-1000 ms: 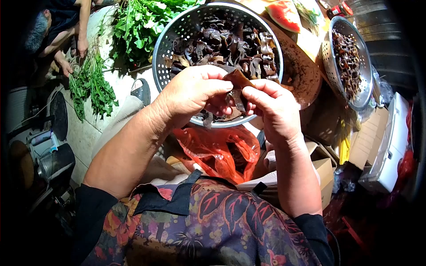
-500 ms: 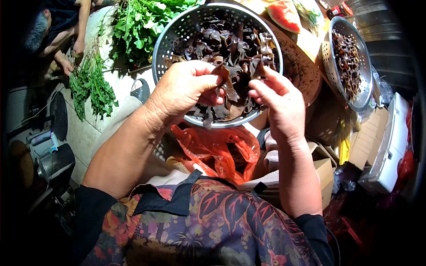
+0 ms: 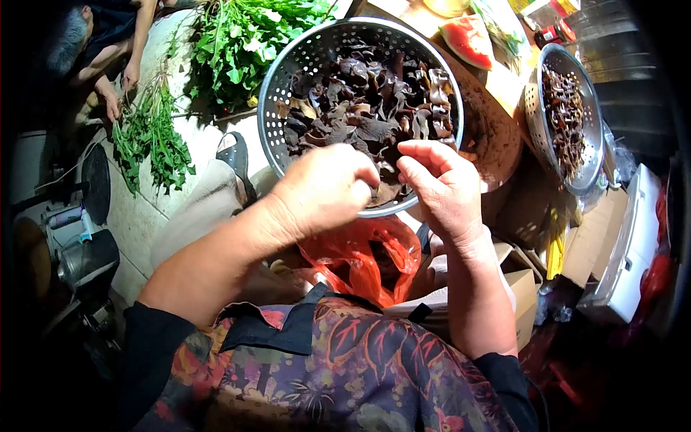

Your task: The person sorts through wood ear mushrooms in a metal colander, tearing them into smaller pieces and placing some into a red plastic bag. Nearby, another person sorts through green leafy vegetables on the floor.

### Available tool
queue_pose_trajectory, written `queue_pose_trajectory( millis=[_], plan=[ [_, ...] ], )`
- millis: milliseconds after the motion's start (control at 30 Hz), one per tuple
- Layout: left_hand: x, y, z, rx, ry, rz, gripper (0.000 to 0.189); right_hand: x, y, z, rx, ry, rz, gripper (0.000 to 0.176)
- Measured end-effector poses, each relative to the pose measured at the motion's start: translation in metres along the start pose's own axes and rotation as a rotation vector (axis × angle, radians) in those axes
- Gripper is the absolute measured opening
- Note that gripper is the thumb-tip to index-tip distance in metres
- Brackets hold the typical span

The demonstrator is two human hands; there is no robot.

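Observation:
A metal colander (image 3: 272, 119) full of dark brown wood ear mushrooms (image 3: 374, 129) stands before me. My left hand (image 3: 327, 186) is over its near rim, fingers curled together; what they hold, if anything, is hidden. To its right, my right hand (image 3: 448, 189) is at the near right of the colander, thumb and forefinger a little apart, with nothing visible between them. Below my hands, an open red plastic bag (image 3: 353, 259) sits between my legs, with something dark inside.
Another colander (image 3: 592, 133) of wood ears stands at the right. Watermelon (image 3: 466, 42) lies on a board behind. Leafy greens (image 3: 234, 54) are at the upper left, where another person's hands (image 3: 119, 90) hold a bunch (image 3: 151, 140). Cardboard (image 3: 594, 234) and a white box (image 3: 622, 245) sit at the right.
The wood ear piece that was between both hands is no longer visible there. Both hands have moved lower toward the near rim, the left one turning palm down. The view has shifted slightly.

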State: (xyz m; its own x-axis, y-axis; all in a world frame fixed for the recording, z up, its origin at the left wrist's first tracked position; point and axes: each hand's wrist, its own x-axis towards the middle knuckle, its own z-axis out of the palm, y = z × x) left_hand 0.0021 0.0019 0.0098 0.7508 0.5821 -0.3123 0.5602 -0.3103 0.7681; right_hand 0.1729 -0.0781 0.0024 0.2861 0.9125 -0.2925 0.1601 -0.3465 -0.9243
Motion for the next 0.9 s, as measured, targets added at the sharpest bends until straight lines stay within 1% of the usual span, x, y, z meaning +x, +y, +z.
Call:
queue_pose_trajectory(
  millis=[67, 133, 200, 233, 267, 300, 400, 433, 467, 600, 633, 700, 733, 800, 867, 900],
  plan=[
    [-0.005, 0.0, 0.015, 0.127, -0.047, 0.076, 0.017, 0.002, 0.002, 0.002, 0.009, -0.024, 0.002, 0.021],
    [-0.011, 0.01, 0.023, 0.207, -0.151, 0.07, 0.018, 0.004, 0.002, 0.007, 0.013, -0.009, 0.003, 0.02],
    [-0.017, 0.018, 0.024, 0.259, -0.274, 0.143, 0.02, 0.01, 0.006, 0.013, -0.01, -0.021, -0.024, 0.021],
    [-0.019, 0.019, 0.026, 0.269, -0.32, 0.163, 0.021, 0.015, 0.01, 0.016, -0.111, 0.014, -0.106, 0.022],
    [-0.019, 0.023, 0.027, 0.347, -0.4, 0.161, 0.02, 0.019, 0.01, 0.019, -0.213, 0.048, -0.189, 0.024],
    [-0.02, 0.023, 0.028, 0.351, -0.402, 0.196, 0.019, 0.022, 0.004, 0.021, -0.392, 0.063, -0.274, 0.026],
    [-0.028, 0.021, 0.027, 0.353, -0.344, 0.311, 0.016, 0.041, -0.005, 0.034, -0.699, 0.095, -0.445, 0.036],
    [-0.029, 0.022, 0.026, 0.339, -0.343, 0.313, 0.016, 0.048, -0.009, 0.041, -0.778, 0.081, -0.434, 0.041],
    [-0.029, 0.022, 0.024, 0.325, -0.342, 0.315, 0.016, 0.055, -0.009, 0.048, -0.804, 0.078, -0.424, 0.044],
    [-0.031, 0.018, 0.028, 0.275, -0.321, 0.336, 0.02, 0.091, -0.001, 0.07, -1.001, 0.086, -0.49, 0.052],
    [-0.032, 0.019, 0.025, 0.26, -0.352, 0.308, 0.021, 0.099, 0.002, 0.073, -1.057, 0.08, -0.478, 0.054],
    [-0.032, 0.019, 0.02, 0.223, -0.388, 0.311, 0.021, 0.112, 0.01, 0.078, -1.164, 0.071, -0.433, 0.058],
    [-0.032, 0.018, 0.019, 0.21, -0.402, 0.314, 0.02, 0.118, 0.013, 0.079, -1.184, 0.027, -0.381, 0.062],
    [-0.032, 0.018, 0.017, 0.19, -0.365, 0.316, 0.019, 0.123, 0.014, 0.081, -1.167, -0.046, -0.391, 0.066],
    [-0.032, 0.018, 0.015, 0.17, -0.339, 0.32, 0.019, 0.122, 0.01, 0.084, -1.058, -0.141, -0.406, 0.068],
    [-0.032, 0.019, 0.014, 0.165, -0.334, 0.322, 0.018, 0.117, 0.005, 0.09, -1.036, -0.173, -0.47, 0.068]
  ],
)
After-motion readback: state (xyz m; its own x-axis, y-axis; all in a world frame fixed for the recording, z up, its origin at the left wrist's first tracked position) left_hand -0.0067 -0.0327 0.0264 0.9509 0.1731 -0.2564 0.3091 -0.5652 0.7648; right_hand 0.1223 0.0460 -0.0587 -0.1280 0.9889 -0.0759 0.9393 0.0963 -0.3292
